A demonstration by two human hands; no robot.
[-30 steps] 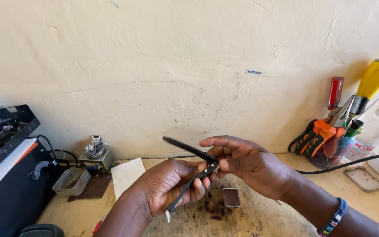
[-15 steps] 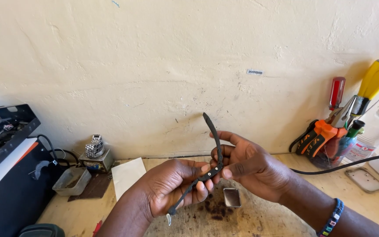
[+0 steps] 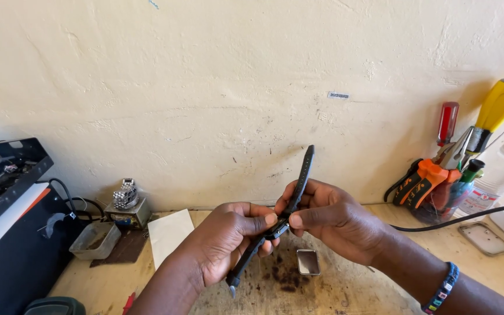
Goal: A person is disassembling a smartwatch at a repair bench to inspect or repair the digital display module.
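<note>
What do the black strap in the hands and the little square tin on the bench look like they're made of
Black strap: likely rubber or soft plastic, matte; it curves and shows a row of holes. Square tin: apparently thin metal, dull grey with a slight sheen. The left hand and right hand pinch the strap's middle.

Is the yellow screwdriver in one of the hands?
No, the yellow screwdriver stands in the tool holder by the wall, while both hands hold a black watch strap.

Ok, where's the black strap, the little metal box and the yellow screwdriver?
black strap (image 3: pixel 305 169), head view, on the upright part above the fingers.
little metal box (image 3: pixel 308 262), head view, on its open middle.
yellow screwdriver (image 3: pixel 500 105), head view, on the handle.
</note>
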